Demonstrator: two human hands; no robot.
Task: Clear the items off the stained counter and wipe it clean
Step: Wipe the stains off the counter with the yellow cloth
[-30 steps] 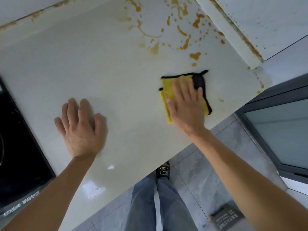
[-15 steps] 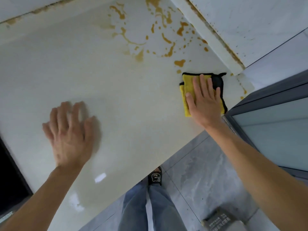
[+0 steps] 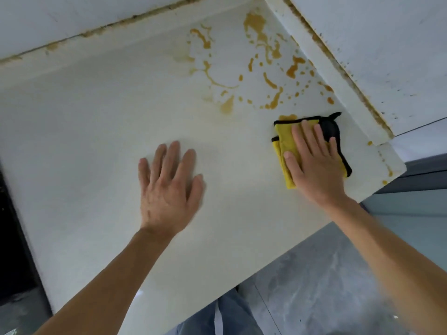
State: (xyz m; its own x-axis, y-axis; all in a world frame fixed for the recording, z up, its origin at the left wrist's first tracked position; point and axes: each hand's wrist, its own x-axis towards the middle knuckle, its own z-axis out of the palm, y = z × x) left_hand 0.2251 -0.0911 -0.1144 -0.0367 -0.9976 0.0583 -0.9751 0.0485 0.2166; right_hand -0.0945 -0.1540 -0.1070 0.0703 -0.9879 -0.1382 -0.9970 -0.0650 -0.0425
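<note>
Counter (image 3: 96, 146): pale, orange stains (image 3: 271, 59) clustered toward far right corner. Right hand (image 3: 314, 163) flat, fingers together, pressing folded yellow cloth (image 3: 284, 139) near right edge, cloth's far edge touching nearest stain. Left hand (image 3: 169, 189) mid-counter, palm down, fingers spread, holding nothing.

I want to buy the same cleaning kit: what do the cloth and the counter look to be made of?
The cloth under the right hand looks like plush yellow microfibre with black stitched edging; its matte, fuzzy surface suggests so. The counter seems polished stone or a solid composite: smooth, cream and faintly glossy, though which cannot be told.
</note>
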